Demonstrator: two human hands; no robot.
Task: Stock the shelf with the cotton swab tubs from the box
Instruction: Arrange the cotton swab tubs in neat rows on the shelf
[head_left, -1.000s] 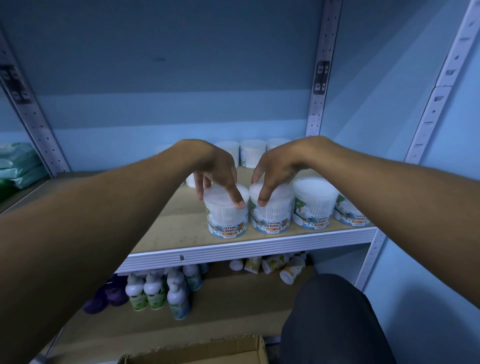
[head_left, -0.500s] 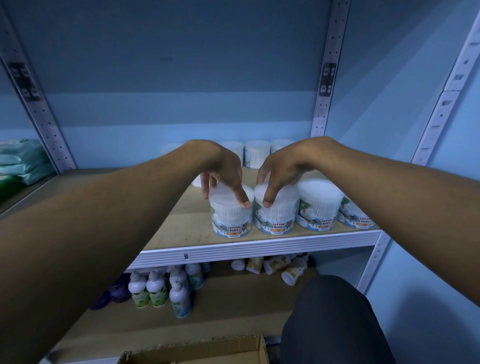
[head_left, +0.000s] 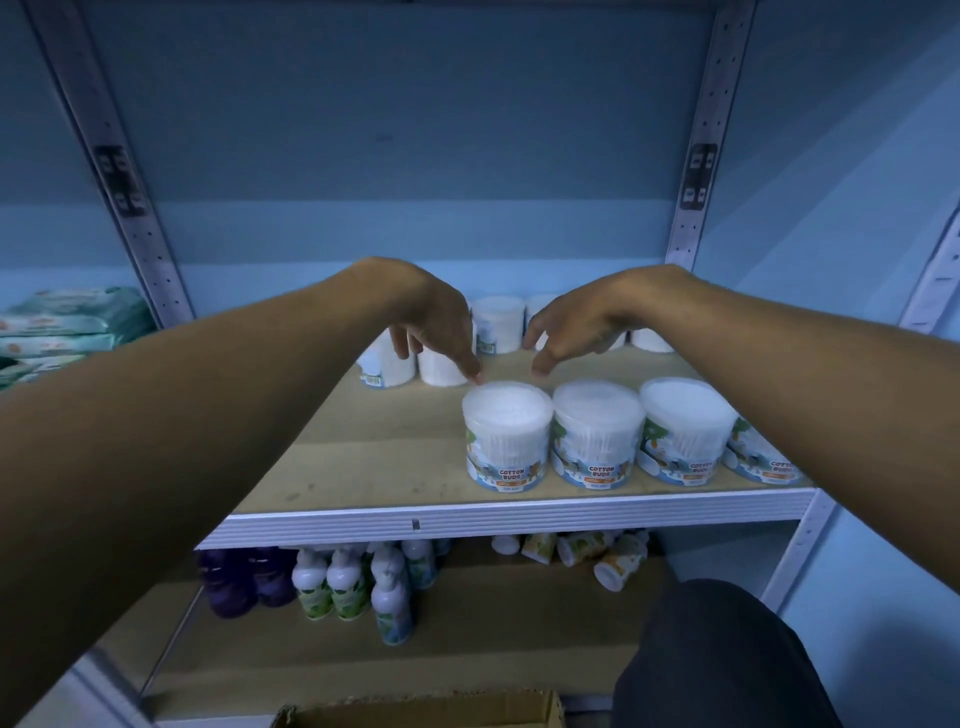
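While both hands, left hand (head_left: 436, 332) and right hand (head_left: 571, 332), hover empty, fingers relaxed, the cotton bud tub (head_left: 506, 436) looks light, rigid, probably slick; grip its sides.

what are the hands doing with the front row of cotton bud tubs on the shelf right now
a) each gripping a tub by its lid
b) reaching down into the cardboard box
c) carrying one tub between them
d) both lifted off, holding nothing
d: the left hand and right hand hover open above the front row of clear round cotton bud tubs, which stand on the tan wooden shelf with no fingers curled round any of them.
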